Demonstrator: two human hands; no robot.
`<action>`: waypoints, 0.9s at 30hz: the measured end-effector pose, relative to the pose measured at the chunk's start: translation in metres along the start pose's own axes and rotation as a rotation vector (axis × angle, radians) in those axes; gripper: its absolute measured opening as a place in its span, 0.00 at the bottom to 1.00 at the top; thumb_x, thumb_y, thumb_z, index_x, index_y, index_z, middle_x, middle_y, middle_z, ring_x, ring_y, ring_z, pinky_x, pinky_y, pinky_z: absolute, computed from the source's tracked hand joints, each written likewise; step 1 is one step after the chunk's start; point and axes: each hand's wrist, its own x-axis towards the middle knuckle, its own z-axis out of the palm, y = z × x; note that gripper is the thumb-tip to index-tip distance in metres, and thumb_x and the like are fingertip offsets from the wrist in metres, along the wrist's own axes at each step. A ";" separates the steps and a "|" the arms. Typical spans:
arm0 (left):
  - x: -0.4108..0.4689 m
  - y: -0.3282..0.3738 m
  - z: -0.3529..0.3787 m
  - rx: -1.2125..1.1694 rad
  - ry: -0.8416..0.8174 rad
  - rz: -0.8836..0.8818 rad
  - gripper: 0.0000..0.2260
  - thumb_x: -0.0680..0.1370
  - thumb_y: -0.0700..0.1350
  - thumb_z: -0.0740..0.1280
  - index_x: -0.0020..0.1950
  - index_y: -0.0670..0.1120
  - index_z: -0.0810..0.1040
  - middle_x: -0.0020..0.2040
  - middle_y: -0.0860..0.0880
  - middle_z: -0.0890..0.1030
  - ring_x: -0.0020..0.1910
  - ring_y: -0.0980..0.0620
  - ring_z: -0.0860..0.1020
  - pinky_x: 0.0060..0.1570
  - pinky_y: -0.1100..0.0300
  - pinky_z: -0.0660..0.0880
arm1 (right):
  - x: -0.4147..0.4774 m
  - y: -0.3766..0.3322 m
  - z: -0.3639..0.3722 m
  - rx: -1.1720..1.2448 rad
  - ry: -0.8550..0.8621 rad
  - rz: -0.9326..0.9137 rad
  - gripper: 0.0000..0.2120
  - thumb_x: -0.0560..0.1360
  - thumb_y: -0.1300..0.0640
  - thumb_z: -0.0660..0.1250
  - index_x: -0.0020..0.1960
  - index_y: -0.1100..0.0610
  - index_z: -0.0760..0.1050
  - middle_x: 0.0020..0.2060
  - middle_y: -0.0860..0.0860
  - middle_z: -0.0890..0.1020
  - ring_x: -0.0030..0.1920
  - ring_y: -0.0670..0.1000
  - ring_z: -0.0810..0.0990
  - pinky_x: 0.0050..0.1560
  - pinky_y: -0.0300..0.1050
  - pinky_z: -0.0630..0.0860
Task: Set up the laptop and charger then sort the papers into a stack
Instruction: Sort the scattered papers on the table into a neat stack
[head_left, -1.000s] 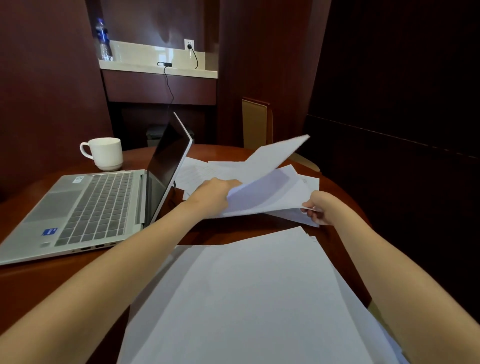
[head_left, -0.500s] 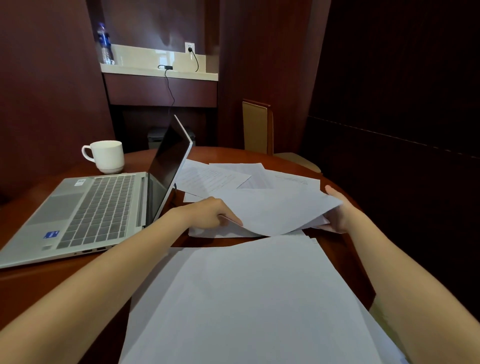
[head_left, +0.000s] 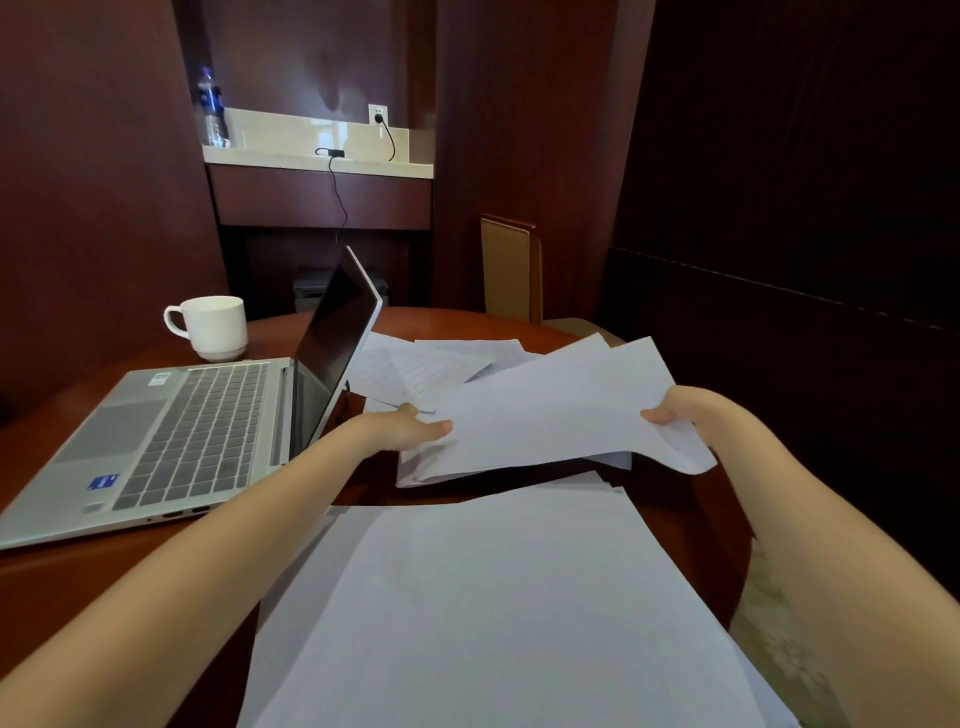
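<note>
Papers (head_left: 550, 415) now lifted by left hand (head_left: 408, 428), right hand (head_left: 688, 410).

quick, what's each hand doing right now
left hand: holding the left edge of the loose sheets
right hand: holding the right edge of the same sheets, thumb on top

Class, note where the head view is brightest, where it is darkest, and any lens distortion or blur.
Head view: brightest on the lit counter behind, its backsplash glaring; darkest along the right wall; the wide-angle lens splays the wall edges outward towards the top; the near corner of the laptop and the near papers look soft.
</note>
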 end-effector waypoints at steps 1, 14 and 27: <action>0.003 0.001 0.001 -0.077 0.033 0.000 0.37 0.77 0.63 0.56 0.78 0.44 0.47 0.78 0.45 0.51 0.76 0.43 0.53 0.72 0.51 0.53 | 0.000 0.002 -0.006 0.033 0.008 -0.008 0.22 0.80 0.58 0.60 0.69 0.70 0.63 0.67 0.64 0.69 0.67 0.64 0.68 0.65 0.55 0.65; -0.004 0.038 0.007 -1.012 0.045 0.119 0.15 0.74 0.34 0.68 0.61 0.35 0.74 0.64 0.39 0.75 0.58 0.41 0.76 0.60 0.50 0.72 | -0.009 0.052 -0.031 0.528 0.013 0.034 0.23 0.77 0.59 0.65 0.67 0.69 0.66 0.64 0.61 0.73 0.63 0.64 0.71 0.65 0.58 0.67; -0.005 0.058 -0.013 -0.981 0.559 0.331 0.20 0.75 0.35 0.67 0.67 0.40 0.70 0.64 0.43 0.75 0.63 0.43 0.74 0.54 0.55 0.71 | -0.020 0.030 -0.017 1.049 0.190 -0.219 0.20 0.72 0.68 0.70 0.62 0.66 0.74 0.59 0.61 0.78 0.58 0.61 0.78 0.61 0.56 0.74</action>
